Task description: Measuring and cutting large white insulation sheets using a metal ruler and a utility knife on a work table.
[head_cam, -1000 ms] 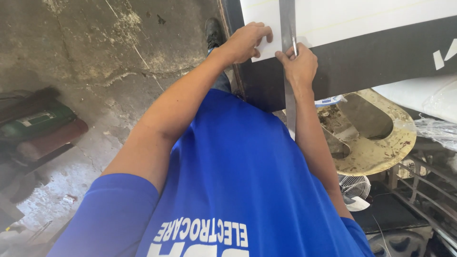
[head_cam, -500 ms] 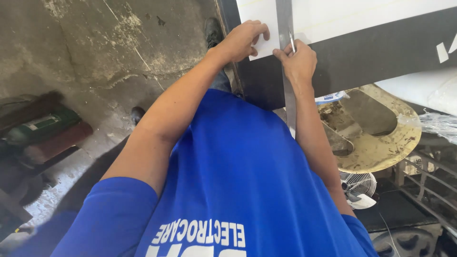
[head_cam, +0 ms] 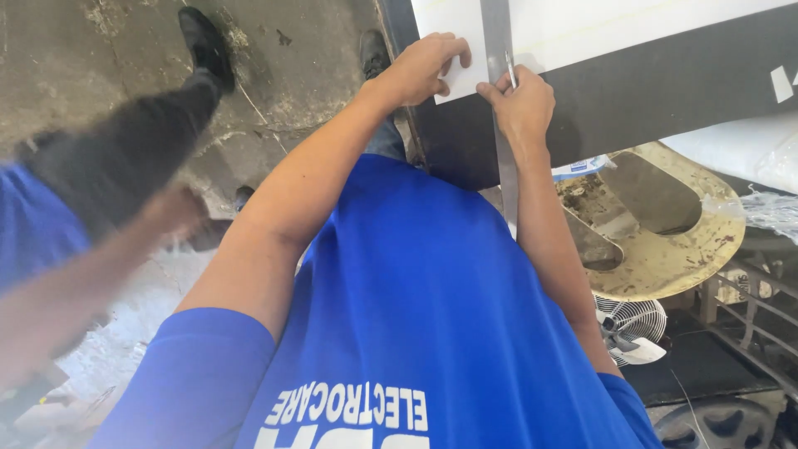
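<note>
1. Left hand (head_cam: 420, 68), in the head view, lies knuckles-up with fingers curled on the near corner of the white flat sheet (head_cam: 582, 33), pressing it down more than gripping it.
2. Right hand (head_cam: 522, 104) is closed in a pinch around a thin pen-like tool (head_cam: 509, 73) beside the long grey metal straightedge (head_cam: 499, 108); whether the tip touches the sheet I cannot tell.
3. Against the pictures from a moment back, both hands sit in much the same spot on the straightedge and sheet, so the marking or scoring looks to be under way rather than finished.
4. New since then: a second person's blurred arm (head_cam: 75, 283) and dark trouser leg with a black shoe (head_cam: 199, 41) have come in at the left, well apart from the hands.
5. Straightedge runs with its long axis away from the body, crossing the white sheet and the black flat panel (head_cam: 648, 91) beneath it, its near end overhanging toward the blue shirt (head_cam: 432, 316).
</note>
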